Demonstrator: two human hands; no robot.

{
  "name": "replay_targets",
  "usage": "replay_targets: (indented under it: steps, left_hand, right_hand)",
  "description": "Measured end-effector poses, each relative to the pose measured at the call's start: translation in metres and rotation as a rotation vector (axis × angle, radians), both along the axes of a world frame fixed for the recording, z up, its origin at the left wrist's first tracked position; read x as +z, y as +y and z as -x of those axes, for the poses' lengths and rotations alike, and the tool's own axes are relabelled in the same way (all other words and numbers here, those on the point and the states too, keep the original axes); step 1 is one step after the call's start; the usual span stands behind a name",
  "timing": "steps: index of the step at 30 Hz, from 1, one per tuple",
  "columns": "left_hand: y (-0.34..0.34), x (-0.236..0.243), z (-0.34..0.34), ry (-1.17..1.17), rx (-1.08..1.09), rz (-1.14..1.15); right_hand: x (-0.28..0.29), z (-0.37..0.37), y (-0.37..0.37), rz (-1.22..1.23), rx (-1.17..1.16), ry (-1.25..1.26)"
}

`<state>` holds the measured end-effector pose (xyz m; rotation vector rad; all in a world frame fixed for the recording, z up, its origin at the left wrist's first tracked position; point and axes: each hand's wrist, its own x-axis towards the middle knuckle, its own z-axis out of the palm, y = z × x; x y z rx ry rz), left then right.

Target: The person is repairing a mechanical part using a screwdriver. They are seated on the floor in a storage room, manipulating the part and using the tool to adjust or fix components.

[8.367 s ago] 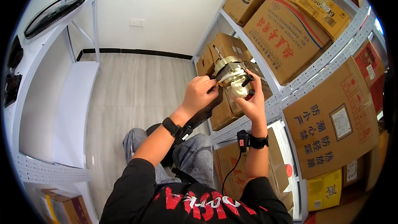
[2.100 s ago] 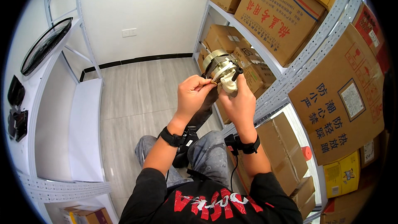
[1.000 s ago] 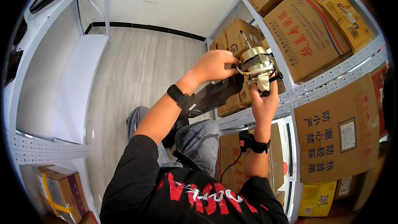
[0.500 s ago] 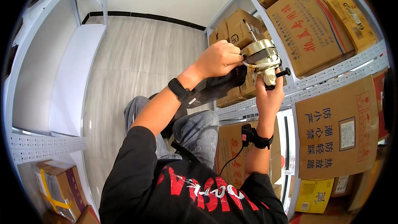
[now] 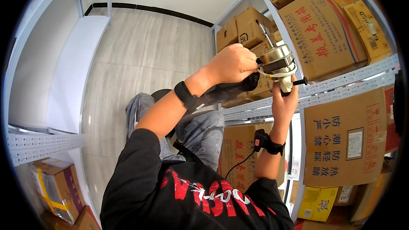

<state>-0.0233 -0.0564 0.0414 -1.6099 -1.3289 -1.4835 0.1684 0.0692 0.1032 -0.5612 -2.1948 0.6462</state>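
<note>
An electric fan motor (image 5: pixel 277 57) with a metal case, a long thin shaft, a white cable and a black knob is held up in front of me on the right. My right hand (image 5: pixel 284 104) grips the pale housing at its lower end, thumb and fingers around it. My left hand (image 5: pixel 237 64) is closed at the motor's left side, fingertips pinched at a small dark part whose kind is hidden. Beneath my left wrist lies a long black object (image 5: pixel 226 93) with a ribbed end, partly covered by my arm.
Metal shelving (image 5: pixel 336 81) loaded with cardboard boxes (image 5: pixel 321 30) rises close on the right. A large carton (image 5: pixel 345 138) and a yellow box (image 5: pixel 317 202) sit lower. On the left stands a white shelf (image 5: pixel 70 76), with a taped box (image 5: pixel 57 189) below. Tiled floor (image 5: pixel 128 55) lies between.
Both hands and the motor have shifted slightly right and a little down in the view. The motor has turned slightly. My grip looks the same.
</note>
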Motion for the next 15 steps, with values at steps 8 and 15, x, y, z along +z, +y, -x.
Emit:
replay_targets:
  steps: [8,15]
  left_hand:
    - [-0.002,0.005,-0.022,-0.175,0.070,-0.046]
    - [-0.004,0.006,-0.040,-0.240,0.168,-0.094]
  right_hand:
    - [0.007,0.007,-0.019,-0.146,-0.059,-0.006]
    - [0.010,0.008,-0.030,-0.211,-0.115,-0.042]
